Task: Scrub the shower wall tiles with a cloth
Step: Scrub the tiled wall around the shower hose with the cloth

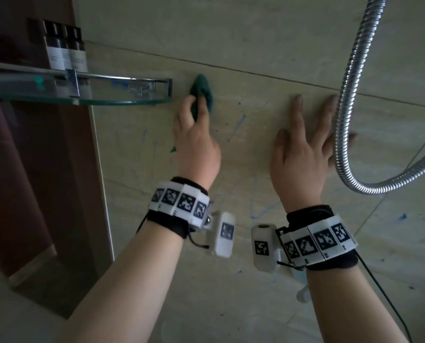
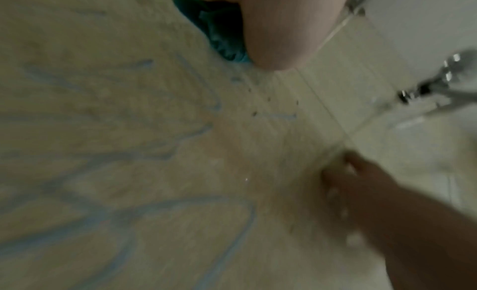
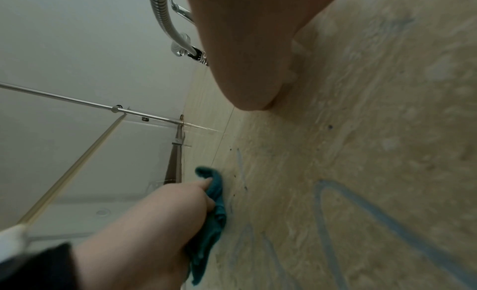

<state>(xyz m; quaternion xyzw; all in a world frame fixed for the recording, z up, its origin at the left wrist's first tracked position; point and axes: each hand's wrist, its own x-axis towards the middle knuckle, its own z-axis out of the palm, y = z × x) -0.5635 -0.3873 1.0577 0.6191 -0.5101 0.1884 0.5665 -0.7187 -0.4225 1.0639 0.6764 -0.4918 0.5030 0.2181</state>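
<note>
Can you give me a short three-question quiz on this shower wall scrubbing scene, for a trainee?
1. True or false: the left hand grips the green cloth against the wall tiles.
2. Multiple choice: the right hand is
A) wringing a sponge
B) laid flat on the tiles, fingers spread
C) gripping the shower hose
3. Fill in: the scribbled marks on the tiles are ____ in colour.

Key: 1 true; 2 B; 3 blue.
</note>
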